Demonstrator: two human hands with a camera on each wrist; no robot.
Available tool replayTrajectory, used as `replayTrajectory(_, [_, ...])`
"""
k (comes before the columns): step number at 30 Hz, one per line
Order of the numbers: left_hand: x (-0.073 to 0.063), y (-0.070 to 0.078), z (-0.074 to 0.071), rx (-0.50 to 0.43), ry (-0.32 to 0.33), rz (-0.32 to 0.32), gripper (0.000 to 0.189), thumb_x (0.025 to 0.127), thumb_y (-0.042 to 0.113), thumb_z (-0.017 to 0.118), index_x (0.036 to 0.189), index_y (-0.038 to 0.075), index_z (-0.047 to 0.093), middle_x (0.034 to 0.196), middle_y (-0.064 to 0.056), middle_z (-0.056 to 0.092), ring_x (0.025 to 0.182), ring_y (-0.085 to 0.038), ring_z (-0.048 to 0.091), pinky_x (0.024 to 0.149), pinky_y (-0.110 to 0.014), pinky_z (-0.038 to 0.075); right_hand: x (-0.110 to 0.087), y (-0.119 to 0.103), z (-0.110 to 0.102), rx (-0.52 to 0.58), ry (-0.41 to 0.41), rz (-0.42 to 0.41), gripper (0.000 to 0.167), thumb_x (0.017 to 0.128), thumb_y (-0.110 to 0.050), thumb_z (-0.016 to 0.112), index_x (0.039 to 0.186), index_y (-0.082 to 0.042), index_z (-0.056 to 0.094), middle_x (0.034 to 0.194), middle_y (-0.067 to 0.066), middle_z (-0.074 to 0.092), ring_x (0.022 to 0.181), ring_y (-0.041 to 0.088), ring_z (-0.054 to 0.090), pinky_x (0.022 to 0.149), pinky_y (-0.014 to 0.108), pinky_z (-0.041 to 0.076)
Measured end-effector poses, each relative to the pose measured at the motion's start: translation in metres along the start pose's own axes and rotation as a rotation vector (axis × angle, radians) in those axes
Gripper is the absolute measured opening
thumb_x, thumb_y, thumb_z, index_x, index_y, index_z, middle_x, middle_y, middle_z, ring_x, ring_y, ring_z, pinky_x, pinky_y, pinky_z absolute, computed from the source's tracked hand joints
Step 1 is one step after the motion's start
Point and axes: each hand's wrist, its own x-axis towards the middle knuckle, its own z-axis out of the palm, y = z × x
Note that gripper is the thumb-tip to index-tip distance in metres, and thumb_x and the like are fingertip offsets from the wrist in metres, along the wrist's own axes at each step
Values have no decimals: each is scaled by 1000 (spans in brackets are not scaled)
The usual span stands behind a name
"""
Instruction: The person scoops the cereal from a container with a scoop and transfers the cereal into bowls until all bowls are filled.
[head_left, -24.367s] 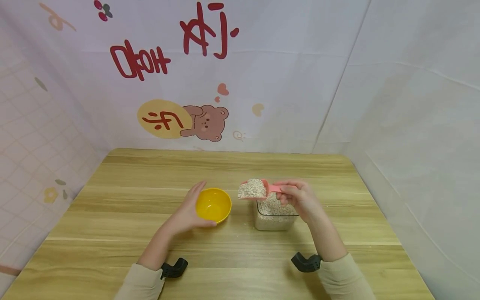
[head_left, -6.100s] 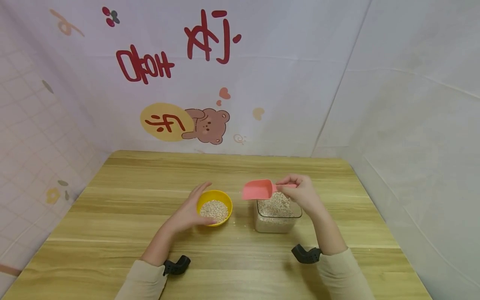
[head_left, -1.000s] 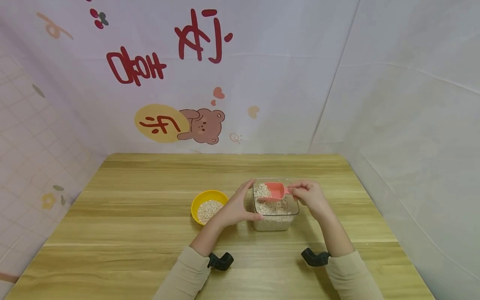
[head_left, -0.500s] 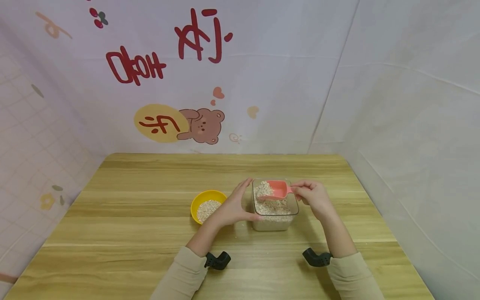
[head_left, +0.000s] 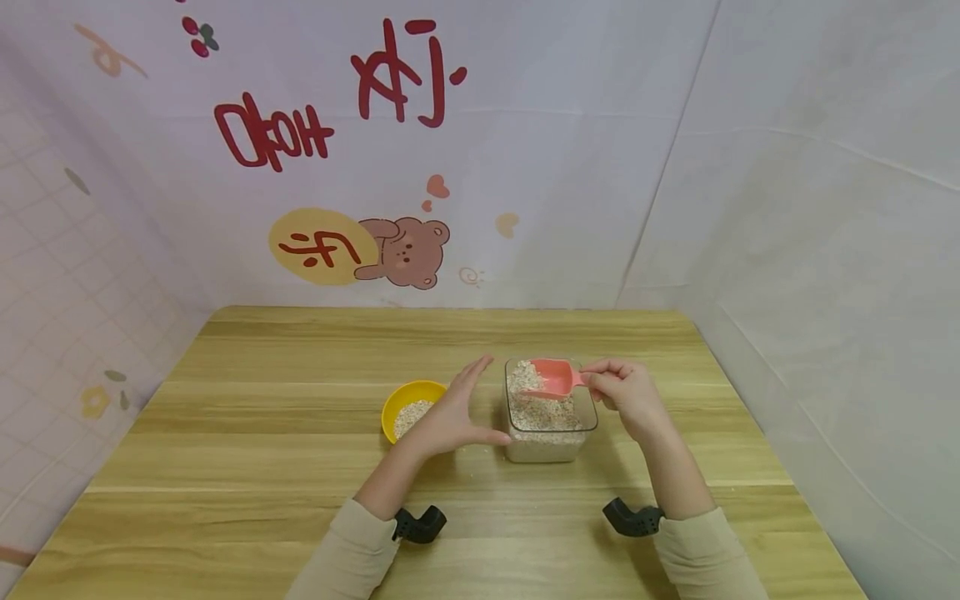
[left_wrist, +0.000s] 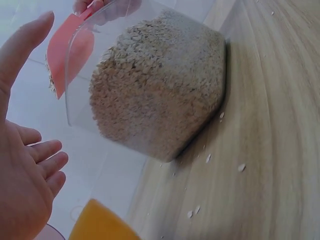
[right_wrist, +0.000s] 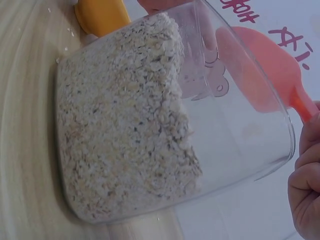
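My right hand [head_left: 624, 395] pinches the handle of a pink scoop [head_left: 557, 378], held over the opening of a clear square container [head_left: 544, 451]. Oats [head_left: 527, 376] lie toward the scoop's front end. Through the container's wall more oats [right_wrist: 122, 115] show, heaped partway up in the right wrist view. My left hand [head_left: 450, 423] is between the container and a yellow bowl [head_left: 395, 407], thumb and fingers spread. In the left wrist view the palm and fingers of that hand [left_wrist: 25, 175] hold nothing and stand apart from the container. Oats lie in the bowl, partly hidden by the left hand.
A wooden table [head_left: 300, 358] carries everything, with a few stray oat flakes [left_wrist: 242, 167] near the container. White cloth walls [head_left: 570, 167] with printed drawings stand behind and at both sides. A black camera mount [head_left: 632, 518] sits on each wrist.
My left hand has let go of the container's side and shifted left toward the bowl, covering more of it. The scoop has risen slightly to the right since one second ago, still bearing oats.
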Motion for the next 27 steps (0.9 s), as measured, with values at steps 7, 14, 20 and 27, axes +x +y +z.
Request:
replayTrajectory(7, [-9,-3,-9,4,22,26,117,65,49,86,154,30,13,158,-4,14,141,-29,18,106,-57,25,-1,-5,9,4,5,9,7,88,-5,67,84,-6,72,59,1,57,48,9,41,45,21,26])
replayTrajectory(14, [-19,-7,-20,48,37,5,118,63,57,83,154,33,12,158,0,13,142,-25,18,107,-55,27,-1,-6,23,22,-1,-12,5,87,-4,68,85,-4,72,59,2,56,47,9,39,44,21,26])
replayTrajectory(20, [-27,-12,-32,47,47,-17,119,62,51,86,154,33,13,158,1,14,141,-25,18,107,-55,26,1,-8,37,37,-26,-14,7,86,-1,67,84,-5,72,59,2,56,48,9,39,45,20,26])
replayTrajectory(27, [-37,-23,-43,28,43,-31,119,61,49,87,153,34,14,158,-1,14,142,-27,16,106,-59,25,4,-10,53,40,-43,-13,5,85,-1,67,86,0,72,59,4,57,47,9,38,45,21,27])
